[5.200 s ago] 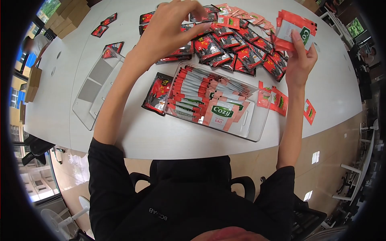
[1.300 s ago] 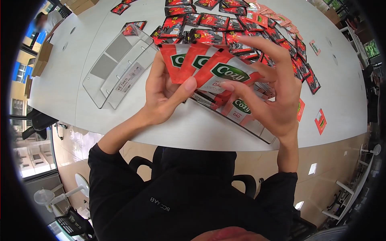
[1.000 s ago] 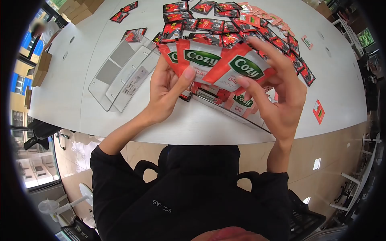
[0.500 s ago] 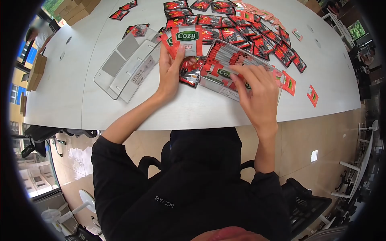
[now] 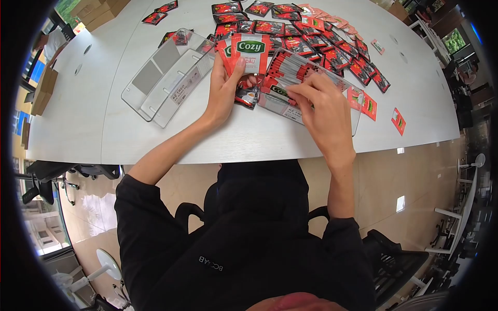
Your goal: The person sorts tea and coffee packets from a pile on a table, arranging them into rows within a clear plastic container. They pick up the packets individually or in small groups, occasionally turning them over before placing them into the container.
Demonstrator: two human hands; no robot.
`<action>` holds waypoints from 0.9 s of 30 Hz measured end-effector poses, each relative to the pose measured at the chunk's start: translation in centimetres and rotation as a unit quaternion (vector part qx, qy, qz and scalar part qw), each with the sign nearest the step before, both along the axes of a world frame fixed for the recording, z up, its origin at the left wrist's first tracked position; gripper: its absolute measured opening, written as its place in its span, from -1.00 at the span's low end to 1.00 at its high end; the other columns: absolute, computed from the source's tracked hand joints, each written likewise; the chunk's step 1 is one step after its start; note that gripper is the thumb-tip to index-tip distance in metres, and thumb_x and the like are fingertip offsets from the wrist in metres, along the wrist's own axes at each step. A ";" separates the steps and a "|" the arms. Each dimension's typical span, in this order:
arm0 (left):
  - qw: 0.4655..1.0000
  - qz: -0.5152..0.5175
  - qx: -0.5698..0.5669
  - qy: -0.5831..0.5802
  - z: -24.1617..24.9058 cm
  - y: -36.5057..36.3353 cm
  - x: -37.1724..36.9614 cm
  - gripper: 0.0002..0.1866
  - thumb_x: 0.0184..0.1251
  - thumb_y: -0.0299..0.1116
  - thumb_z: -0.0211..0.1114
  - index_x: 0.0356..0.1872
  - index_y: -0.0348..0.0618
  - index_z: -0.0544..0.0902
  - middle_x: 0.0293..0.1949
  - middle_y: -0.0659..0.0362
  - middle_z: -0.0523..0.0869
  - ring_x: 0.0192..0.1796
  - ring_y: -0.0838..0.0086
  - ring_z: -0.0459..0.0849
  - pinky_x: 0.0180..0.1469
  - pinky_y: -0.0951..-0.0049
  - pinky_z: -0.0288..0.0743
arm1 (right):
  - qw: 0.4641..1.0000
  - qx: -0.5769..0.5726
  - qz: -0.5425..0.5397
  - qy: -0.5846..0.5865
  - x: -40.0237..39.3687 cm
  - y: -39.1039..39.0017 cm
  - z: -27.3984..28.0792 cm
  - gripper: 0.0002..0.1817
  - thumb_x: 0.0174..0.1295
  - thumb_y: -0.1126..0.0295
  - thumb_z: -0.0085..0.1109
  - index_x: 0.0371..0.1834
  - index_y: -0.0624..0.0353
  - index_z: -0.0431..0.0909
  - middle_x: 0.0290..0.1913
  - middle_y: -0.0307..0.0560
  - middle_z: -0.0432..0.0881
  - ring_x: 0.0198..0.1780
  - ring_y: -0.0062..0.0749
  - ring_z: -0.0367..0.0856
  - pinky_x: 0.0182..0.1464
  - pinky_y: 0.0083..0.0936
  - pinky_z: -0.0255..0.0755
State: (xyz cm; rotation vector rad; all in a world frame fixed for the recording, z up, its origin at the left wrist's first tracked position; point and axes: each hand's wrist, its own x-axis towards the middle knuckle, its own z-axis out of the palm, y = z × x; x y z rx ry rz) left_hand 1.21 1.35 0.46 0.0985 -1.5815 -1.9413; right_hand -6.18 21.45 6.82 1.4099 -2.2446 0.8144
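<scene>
My left hand (image 5: 225,90) is closed on a small fan of red-and-white Cozy tea sachets (image 5: 250,54), lifted above the table with their fronts facing me. Beside it, a clear plastic bin (image 5: 290,111) holds a row of upright red-edged sachets and stands at an angle. My right hand (image 5: 326,106) reaches over this bin, thumb and forefinger pinched at the top of a Cozy sachet (image 5: 278,92) near its front wall. The exact grip is partly hidden by my fingers. A second clear bin (image 5: 161,85) with a white label lies left of my left hand.
Many black-and-red packets (image 5: 306,46) are heaped across the white table (image 5: 218,147) beyond my hands. Loose red sachets (image 5: 398,122) lie at the right. Cardboard boxes (image 5: 98,13) stand at the far left, where another person (image 5: 53,44) is partly visible.
My right hand has shifted slightly left and its fingertips have closed at a sachet in the bin. My left hand keeps the sachets, which appear a little farther right.
</scene>
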 end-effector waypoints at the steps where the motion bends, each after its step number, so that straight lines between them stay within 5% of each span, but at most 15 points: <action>1: 1.000 0.004 -0.001 -0.002 0.1 0.2 0.1 -0.72 0.66 -0.28 0.04 0.19 -0.18 0.32 -0.19 0.14 0.69 -0.27 0.60 0.66 -0.19 0.54 0.55 | 1.000 0.001 -0.001 -0.001 -0.1 -0.1 0.1 -0.92 0.15 0.48 0.31 -0.29 0.14 0.73 -0.36 -0.18 0.56 -0.24 -0.25 0.60 -0.22 -0.26 0.46; 10: 1.000 0.003 -0.001 0.017 0.2 0.0 0.1 -0.69 0.66 -0.28 0.03 0.24 -0.17 0.29 -0.17 0.14 0.67 -0.26 0.60 0.65 -0.18 0.55 0.54 | 0.997 0.013 0.064 0.032 -0.1 -0.1 1.3 -0.90 0.14 0.48 0.34 -0.28 0.09 0.75 -0.30 -0.16 0.54 -0.20 -0.23 0.54 -0.04 -0.29 0.40; 12: 0.999 0.020 -0.015 0.022 0.5 0.2 0.4 -0.69 0.66 -0.30 0.04 0.24 -0.18 0.28 -0.16 0.14 0.67 -0.26 0.59 0.65 -0.19 0.55 0.55 | 0.991 -0.120 0.029 -0.053 0.2 1.3 1.4 -0.86 0.10 0.50 0.40 -0.25 0.12 0.74 -0.27 -0.19 0.58 -0.21 -0.28 0.54 -0.09 -0.35 0.40; 17: 0.990 0.103 -0.011 0.095 1.6 2.1 0.7 -0.67 0.59 -0.47 0.08 0.26 -0.21 0.27 -0.11 0.10 0.66 -0.25 0.58 0.65 -0.20 0.53 0.56 | 0.956 -0.285 -0.053 -0.038 1.6 5.3 -2.8 -0.74 -0.02 0.56 0.48 -0.21 0.17 0.73 -0.26 -0.16 0.64 -0.23 -0.31 0.54 -0.16 -0.40 0.39; 20: 0.858 0.021 -0.425 0.288 0.7 0.3 2.2 -0.52 0.30 -0.79 0.15 0.20 -0.25 0.29 -0.07 -0.15 0.69 -0.19 0.23 0.71 -0.19 0.29 0.59 | 0.949 -0.309 -0.013 -0.064 4.0 4.6 -2.6 -0.69 -0.07 0.60 0.48 -0.19 0.17 0.74 -0.28 -0.17 0.66 -0.25 -0.33 0.55 -0.19 -0.40 0.38; 23: 0.825 -0.120 -0.451 0.318 1.0 0.1 2.8 -0.49 0.10 -0.64 0.47 0.05 -0.26 0.41 -0.05 -0.17 0.71 -0.21 0.12 0.71 -0.20 0.21 0.56 | 0.960 -0.263 0.068 -0.068 4.8 3.0 -1.4 -0.63 -0.12 0.62 0.48 -0.16 0.14 0.74 -0.28 -0.18 0.70 -0.31 -0.34 0.58 -0.20 -0.41 0.37; 27: 0.841 -0.126 -0.429 0.305 0.3 0.7 3.1 -0.52 0.13 -0.56 0.50 0.01 -0.26 0.44 -0.05 -0.15 0.71 -0.19 0.15 0.72 -0.18 0.21 0.57 | 0.966 -0.210 0.150 -0.032 3.2 2.2 -1.6 -0.54 -0.21 0.61 0.51 -0.11 0.16 0.75 -0.29 -0.18 0.76 -0.42 -0.34 0.58 -0.25 -0.45 0.34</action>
